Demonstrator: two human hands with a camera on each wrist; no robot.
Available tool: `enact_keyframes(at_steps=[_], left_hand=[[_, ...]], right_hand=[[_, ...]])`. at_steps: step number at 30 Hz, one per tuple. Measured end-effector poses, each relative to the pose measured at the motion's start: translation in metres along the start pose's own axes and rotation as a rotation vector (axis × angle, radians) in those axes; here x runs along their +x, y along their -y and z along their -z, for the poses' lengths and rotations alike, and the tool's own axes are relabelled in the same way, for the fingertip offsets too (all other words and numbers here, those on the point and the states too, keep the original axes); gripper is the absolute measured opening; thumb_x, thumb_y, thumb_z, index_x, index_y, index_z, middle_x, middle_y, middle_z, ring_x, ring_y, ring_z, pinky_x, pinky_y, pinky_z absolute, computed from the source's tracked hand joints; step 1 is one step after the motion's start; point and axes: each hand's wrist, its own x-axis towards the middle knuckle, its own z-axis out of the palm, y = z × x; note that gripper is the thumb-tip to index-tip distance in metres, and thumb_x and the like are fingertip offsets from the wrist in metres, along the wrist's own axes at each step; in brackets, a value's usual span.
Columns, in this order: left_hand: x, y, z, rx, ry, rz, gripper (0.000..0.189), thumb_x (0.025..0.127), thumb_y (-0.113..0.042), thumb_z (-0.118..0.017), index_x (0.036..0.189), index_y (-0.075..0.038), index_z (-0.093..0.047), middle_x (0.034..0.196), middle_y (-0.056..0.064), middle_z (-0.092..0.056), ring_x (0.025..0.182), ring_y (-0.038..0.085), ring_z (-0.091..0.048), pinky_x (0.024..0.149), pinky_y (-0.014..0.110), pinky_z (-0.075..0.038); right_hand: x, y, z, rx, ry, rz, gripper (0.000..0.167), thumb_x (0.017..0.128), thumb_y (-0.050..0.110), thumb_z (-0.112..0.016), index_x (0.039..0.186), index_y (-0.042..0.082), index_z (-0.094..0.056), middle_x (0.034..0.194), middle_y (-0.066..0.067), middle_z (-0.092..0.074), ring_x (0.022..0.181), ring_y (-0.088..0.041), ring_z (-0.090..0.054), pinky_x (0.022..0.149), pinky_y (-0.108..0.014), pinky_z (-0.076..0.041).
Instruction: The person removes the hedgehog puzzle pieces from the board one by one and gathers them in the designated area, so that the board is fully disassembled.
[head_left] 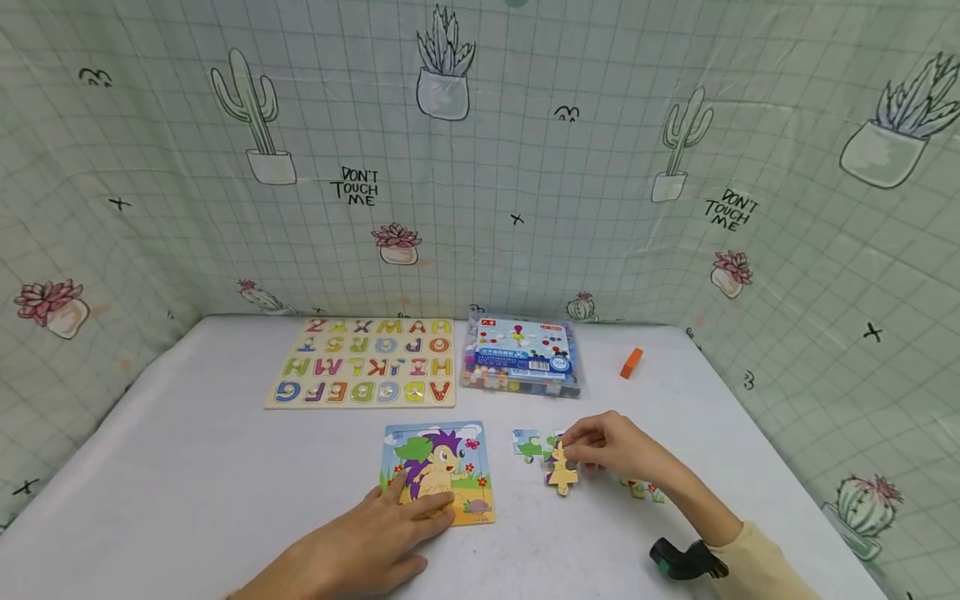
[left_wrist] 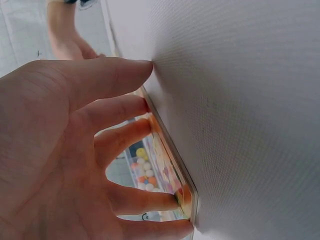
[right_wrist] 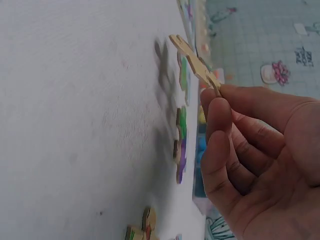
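A square hedgehog puzzle board [head_left: 480, 467] lies on the white table. My left hand [head_left: 367, 533] rests on its lower left part with the fingers spread, and in the left wrist view the fingertips touch the board's edge. My right hand [head_left: 615, 446] pinches a puzzle piece [right_wrist: 192, 57] between thumb and fingers, raised off the table. Below it lie loose pieces, one blue and green [head_left: 527, 442] and one green and purple [right_wrist: 181, 150], partly covered in the head view. More pieces [head_left: 643, 489] lie by the right forearm.
An alphabet board [head_left: 360, 364] stands at the back left, with a clear plastic box [head_left: 520, 358] of coloured beads beside it. An orange block [head_left: 632, 363] lies at the back right. Near the right sleeve is a black strap-like object [head_left: 686, 560]. Patterned cloth surrounds the table.
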Motion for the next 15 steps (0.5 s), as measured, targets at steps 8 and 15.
enact_keyframes(at_steps=[8, 15], left_hand=[[0.000, 0.000, 0.001, 0.005, -0.002, 0.002, 0.055, 0.093, -0.035, -0.063, 0.146, -0.035, -0.046, 0.155, -0.012, -0.040, 0.141, 0.051, -0.032, 0.105, 0.069, -0.035], [-0.001, 0.000, 0.001, -0.001, -0.007, -0.012, 0.055, 0.094, -0.034, -0.062, 0.146, -0.034, -0.046, 0.155, -0.012, -0.040, 0.141, 0.051, -0.032, 0.106, 0.068, -0.035]], right_hand=[[-0.019, -0.010, 0.008, 0.031, 0.007, -0.032, 0.021, 0.096, 0.021, -0.064, 0.103, 0.002, -0.071, 0.082, -0.007, -0.073, 0.061, -0.009, -0.060, 0.052, -0.023, -0.050], [-0.021, -0.016, 0.003, 0.011, -0.011, -0.059, 0.020, 0.093, 0.019, -0.067, 0.101, 0.001, -0.071, 0.082, -0.007, -0.072, 0.062, -0.008, -0.060, 0.056, -0.022, -0.053]])
